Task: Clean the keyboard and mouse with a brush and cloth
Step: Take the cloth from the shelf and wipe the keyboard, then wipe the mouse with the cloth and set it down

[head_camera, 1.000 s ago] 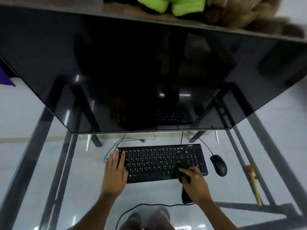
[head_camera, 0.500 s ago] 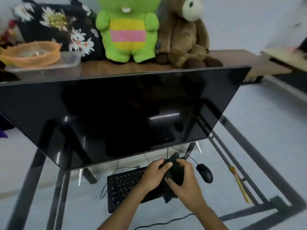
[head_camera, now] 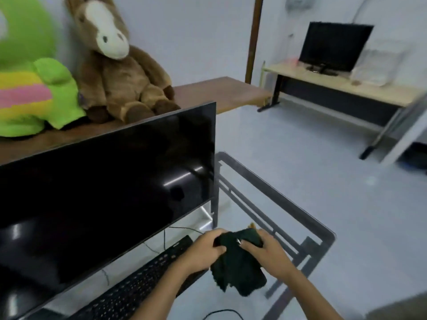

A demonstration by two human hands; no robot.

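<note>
Both hands, left hand and right hand, grip the dark green cloth tight (mouse hidden underneath, probably), so rub gently all around it.

Left hand: forearm bare, reaching in from lower centre, fingers curled closed around the near-left edge of a dark cloth. Right hand: forearm bare, entering from lower right, fingers clamped over the cloth's top. Both hands close together, almost touching.
</note>
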